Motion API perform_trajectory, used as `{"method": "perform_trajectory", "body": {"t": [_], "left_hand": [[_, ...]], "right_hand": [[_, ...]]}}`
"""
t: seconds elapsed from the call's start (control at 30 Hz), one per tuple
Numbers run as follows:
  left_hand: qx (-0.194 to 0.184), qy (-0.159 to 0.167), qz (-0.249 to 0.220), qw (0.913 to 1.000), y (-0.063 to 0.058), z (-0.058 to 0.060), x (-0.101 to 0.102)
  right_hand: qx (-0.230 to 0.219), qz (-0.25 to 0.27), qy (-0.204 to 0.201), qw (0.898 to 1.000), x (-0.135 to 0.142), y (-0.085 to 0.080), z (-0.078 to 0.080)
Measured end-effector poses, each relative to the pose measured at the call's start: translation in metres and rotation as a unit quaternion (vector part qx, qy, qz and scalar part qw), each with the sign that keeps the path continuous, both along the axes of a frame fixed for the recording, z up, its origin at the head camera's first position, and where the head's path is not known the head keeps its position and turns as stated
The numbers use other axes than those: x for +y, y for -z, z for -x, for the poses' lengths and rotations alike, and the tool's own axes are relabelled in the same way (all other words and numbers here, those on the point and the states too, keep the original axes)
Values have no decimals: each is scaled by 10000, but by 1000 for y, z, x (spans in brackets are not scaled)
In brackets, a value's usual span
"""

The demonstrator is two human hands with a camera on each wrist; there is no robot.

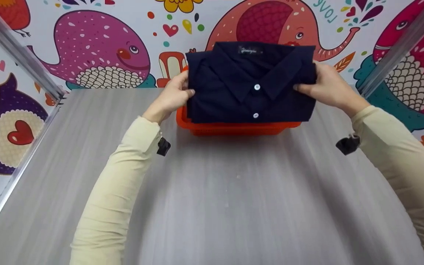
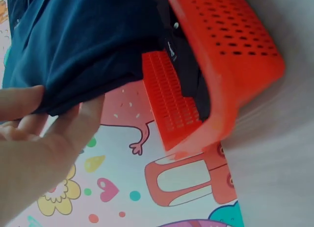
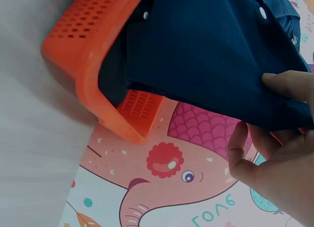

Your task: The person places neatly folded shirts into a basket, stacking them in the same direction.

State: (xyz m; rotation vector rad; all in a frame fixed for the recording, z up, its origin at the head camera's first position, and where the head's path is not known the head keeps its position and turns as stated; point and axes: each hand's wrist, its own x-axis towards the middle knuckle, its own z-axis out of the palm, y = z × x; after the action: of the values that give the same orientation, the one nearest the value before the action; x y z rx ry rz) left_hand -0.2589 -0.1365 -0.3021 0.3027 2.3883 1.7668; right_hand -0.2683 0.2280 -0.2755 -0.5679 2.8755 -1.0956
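Note:
A folded navy shirt (image 1: 226,99) with a collar and white buttons is held up over an orange plastic basket (image 1: 239,129). My left hand (image 1: 173,96) pinches the shirt's left edge, thumb on top and fingers beneath. At the opposite edge, my right hand (image 1: 331,88) pinches it the same way. Both wrist views show the shirt partly above the basket's rim. Dark cloth with a button and a label (image 2: 184,62) lies inside the basket in the left wrist view. From the head view, the shirt hides most of the basket's inside.
The basket stands on a grey wood-grain table (image 1: 234,206), close to the back wall (image 1: 182,40) with cartoon animals. Metal frame posts (image 1: 31,62) rise at both sides. A small black device (image 1: 163,146) is strapped at each wrist.

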Motion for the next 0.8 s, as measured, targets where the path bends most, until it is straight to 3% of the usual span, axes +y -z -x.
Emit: {"method": "perform_trajectory", "body": {"t": [0.2, 0.4, 0.6, 0.8], "left_hand": [[158, -52, 351, 9992, -4, 14, 3], [20, -246, 525, 9983, 2, 24, 9], [138, -457, 1120, 9926, 12, 28, 12], [290, -568, 1691, 9835, 14, 32, 12]], "right_hand": [[-77, 40, 105, 9999, -7, 2, 19], [-141, -20, 334, 9993, -12, 9, 31], [-92, -171, 331, 9993, -17, 19, 36], [-68, -236, 378, 9990, -20, 22, 37]]}}
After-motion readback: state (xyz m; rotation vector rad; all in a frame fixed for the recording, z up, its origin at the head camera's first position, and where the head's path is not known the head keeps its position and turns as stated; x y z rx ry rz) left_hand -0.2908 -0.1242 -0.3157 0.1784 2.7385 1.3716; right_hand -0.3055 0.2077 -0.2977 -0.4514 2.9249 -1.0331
